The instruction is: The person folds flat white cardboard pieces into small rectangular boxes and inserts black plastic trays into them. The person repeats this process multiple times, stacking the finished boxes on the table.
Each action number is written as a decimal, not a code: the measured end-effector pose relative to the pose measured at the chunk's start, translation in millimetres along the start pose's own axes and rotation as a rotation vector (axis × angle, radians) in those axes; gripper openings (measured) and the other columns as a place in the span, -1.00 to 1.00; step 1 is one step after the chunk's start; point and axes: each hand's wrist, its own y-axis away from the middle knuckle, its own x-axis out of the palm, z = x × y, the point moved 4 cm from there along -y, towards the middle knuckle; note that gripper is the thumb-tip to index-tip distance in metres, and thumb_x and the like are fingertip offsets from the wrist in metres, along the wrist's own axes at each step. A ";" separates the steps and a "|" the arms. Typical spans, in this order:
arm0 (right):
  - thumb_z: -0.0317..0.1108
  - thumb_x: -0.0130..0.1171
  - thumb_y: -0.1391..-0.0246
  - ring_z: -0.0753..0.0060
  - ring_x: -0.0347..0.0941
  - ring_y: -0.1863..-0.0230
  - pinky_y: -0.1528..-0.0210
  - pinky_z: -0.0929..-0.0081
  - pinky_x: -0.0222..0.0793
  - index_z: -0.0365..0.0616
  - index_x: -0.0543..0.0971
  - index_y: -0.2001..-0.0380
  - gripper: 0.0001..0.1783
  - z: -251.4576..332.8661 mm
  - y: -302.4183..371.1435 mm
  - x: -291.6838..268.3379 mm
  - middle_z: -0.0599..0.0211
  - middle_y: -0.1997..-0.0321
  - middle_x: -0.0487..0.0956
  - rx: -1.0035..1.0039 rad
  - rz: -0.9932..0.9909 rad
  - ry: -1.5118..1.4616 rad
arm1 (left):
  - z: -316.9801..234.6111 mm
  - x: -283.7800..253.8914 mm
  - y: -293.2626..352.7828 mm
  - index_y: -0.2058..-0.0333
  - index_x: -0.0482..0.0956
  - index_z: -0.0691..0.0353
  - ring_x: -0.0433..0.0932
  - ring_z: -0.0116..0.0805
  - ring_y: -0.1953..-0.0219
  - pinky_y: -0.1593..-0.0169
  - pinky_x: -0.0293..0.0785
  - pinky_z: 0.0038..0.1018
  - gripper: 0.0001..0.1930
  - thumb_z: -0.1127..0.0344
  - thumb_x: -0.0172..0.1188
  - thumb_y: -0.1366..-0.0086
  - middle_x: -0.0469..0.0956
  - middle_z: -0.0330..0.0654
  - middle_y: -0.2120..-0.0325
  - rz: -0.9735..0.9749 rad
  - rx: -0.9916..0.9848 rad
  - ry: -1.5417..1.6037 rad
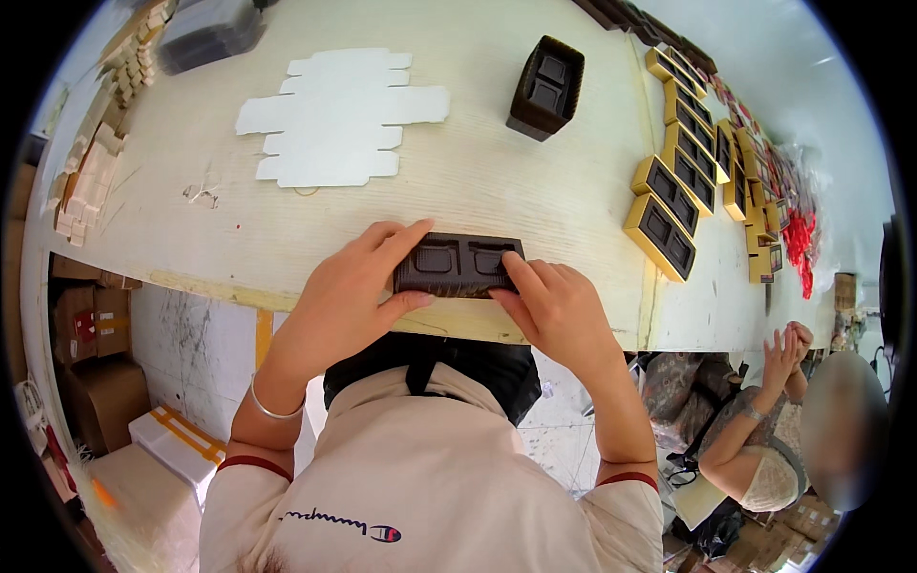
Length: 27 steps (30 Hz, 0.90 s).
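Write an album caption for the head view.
Dark two-compartment tray in the grip of left hand and right hand, flat white carton beyond.

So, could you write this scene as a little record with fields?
Left hand: gripping the left end of a dark brown two-recess tray
Right hand: gripping the tray's right end
Surface: pale wood-grain table
Beyond the tray: flattened white carton blank, stacked dark trays
On the right: yellow boxes with dark inserts
Other person: at lower right
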 end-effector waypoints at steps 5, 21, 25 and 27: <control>-0.32 0.25 -0.04 0.19 0.41 0.61 0.58 0.34 0.30 -0.22 0.48 0.12 -0.65 -13.4 -7.8 7.0 0.25 0.63 0.44 0.037 -0.041 -0.182 | 1.3 5.7 -3.9 -0.21 0.32 0.04 0.46 -0.07 0.28 0.19 0.43 -0.32 -0.44 0.38 0.19 -0.21 0.32 -0.06 0.02 -0.010 0.014 -0.112; -0.40 0.23 -0.03 0.17 0.39 0.61 0.53 0.35 0.32 -0.15 0.55 0.03 -0.62 -12.6 4.3 8.5 0.22 0.61 0.45 -0.012 0.087 0.003 | -0.2 -8.3 -23.4 -0.21 0.33 -0.11 0.50 -0.07 0.23 0.16 0.48 -0.30 -0.45 0.25 0.19 -0.23 0.35 -0.05 0.02 0.247 0.381 -0.537; -0.36 0.20 -0.07 0.25 0.35 0.67 0.58 0.36 0.27 -0.16 0.56 0.05 -0.66 -24.2 -3.7 8.3 0.29 0.68 0.35 0.035 0.037 -0.356 | -0.7 -5.6 -34.3 -0.21 0.33 -0.14 0.47 -0.11 0.15 0.11 0.45 -0.29 -0.44 0.17 0.19 -0.21 0.35 -0.04 0.01 0.480 0.227 -0.690; -0.31 0.20 -0.09 0.28 0.34 0.68 0.59 0.38 0.25 -0.14 0.56 0.05 -0.66 -27.5 -3.9 5.3 0.32 0.68 0.35 0.038 0.087 -0.362 | -2.1 -9.7 -32.5 -0.21 0.34 -0.15 0.43 -0.09 0.05 0.01 0.41 -0.23 -0.43 0.13 0.18 -0.20 0.32 -0.02 -0.05 0.461 0.349 -0.680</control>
